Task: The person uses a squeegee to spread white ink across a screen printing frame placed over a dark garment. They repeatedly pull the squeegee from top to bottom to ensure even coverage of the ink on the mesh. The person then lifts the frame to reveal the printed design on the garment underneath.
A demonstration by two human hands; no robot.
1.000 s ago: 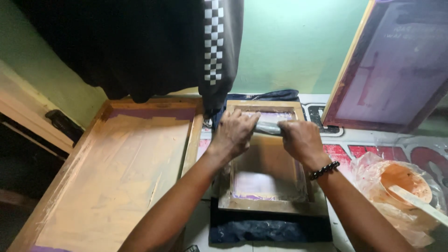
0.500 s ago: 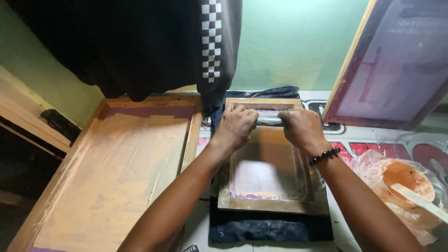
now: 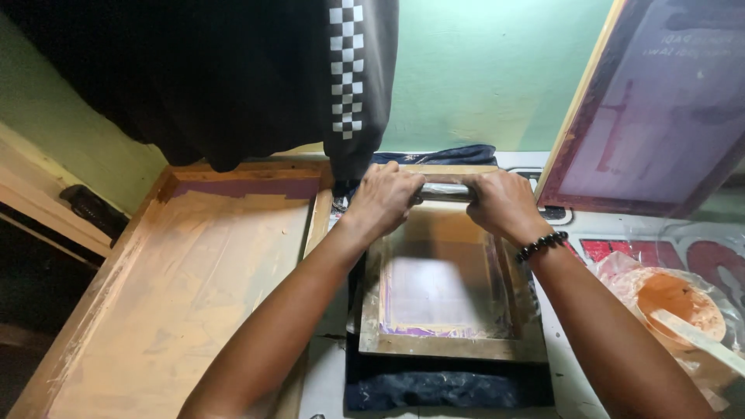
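Squeegee [image 3: 444,191]: at far end of small wooden screen frame [image 3: 450,345], over dark cloth [image 3: 434,388]. Our left hand [image 3: 384,198] and right hand [image 3: 500,203] clench it at both ends. We judge it stiff, light, ink-slick; hold the handle ends.

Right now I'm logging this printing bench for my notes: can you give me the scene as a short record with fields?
Left hand: left hand gripping the squeegee at its left end
Right hand: right hand gripping the same squeegee, a dark bead bracelet on the wrist
Squeegee position: at the far end of the small wooden screen frame
Under the frame: dark fabric
Left of it: large wooden screen frame lying flat
Right of it: container of orange ink with a pale stick
Above: black garment with checkered stripe, hanging
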